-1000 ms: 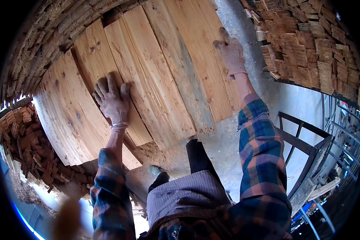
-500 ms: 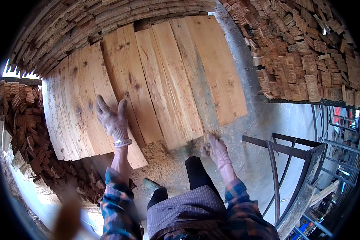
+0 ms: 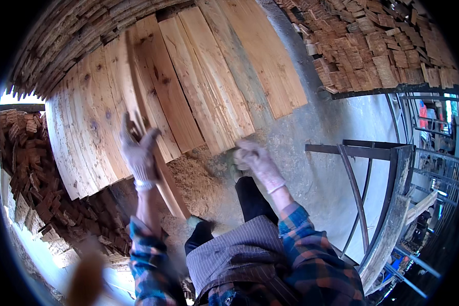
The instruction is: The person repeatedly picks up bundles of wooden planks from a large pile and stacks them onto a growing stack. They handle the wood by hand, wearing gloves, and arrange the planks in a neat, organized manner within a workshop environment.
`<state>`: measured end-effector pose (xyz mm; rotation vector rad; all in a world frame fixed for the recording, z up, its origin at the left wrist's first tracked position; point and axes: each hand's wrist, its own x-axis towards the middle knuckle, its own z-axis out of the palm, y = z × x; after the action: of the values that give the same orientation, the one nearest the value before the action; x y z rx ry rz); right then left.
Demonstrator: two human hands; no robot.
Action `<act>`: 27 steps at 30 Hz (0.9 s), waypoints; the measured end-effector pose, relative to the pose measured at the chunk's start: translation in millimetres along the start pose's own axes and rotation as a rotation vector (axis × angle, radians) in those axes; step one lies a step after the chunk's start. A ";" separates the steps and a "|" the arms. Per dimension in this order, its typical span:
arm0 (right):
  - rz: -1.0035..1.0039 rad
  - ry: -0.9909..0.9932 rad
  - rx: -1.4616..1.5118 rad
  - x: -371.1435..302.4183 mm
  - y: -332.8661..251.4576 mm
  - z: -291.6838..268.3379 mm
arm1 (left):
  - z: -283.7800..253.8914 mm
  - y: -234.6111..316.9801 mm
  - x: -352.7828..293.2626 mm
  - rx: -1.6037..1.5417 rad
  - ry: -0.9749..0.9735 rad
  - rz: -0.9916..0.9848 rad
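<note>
A: Hands first. The left?
B: Left hand [image 3: 140,160], gloved, motion-blurred. Fingers point toward the far edge of the row [image 3: 199,86]; thumb spread from them. Between the two it holds a board [image 3: 171,196], tipped up on its long edge.
A: Position of that board?
B: Left half of the row, reaching from close to the far edge out past the near edge. Its near end is over the sawdust [image 3: 191,178], close to the left shoe [image 3: 195,222]. Contact with the floor [image 3: 321,125]: cannot tell.
A: And the right hand [image 3: 260,163]?
B: Gloved too, fingers curled narrow, at the near edge of the row, right of the board. Blurred; I can't tell whether it holds anything or touches a plank end.
A: The row itself?
B: Pale planks side by side, knots visible, ends uneven along the near edge. One toward the right edge has a grey streak.
A: Farther out?
B: Striped apron [image 3: 234,250] between the forearms. Heap of wood scraps [image 3: 30,173] off the left edge. Layered stack [image 3: 66,51] along the far edge. Across the floor, right: a pile of short pieces [image 3: 382,56], and nearer, a dark frame [image 3: 375,149].
</note>
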<state>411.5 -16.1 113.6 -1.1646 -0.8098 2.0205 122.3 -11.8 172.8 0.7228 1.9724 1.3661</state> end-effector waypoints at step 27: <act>-0.239 0.629 0.554 0.1 69.0 0.1 | -51.2 -96.2 64.4 1.225 -0.038 0.387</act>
<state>395.1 -56.7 60.3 -1.1919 -0.0564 1.4119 33.5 -25.6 83.7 1.6886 2.6144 0.1216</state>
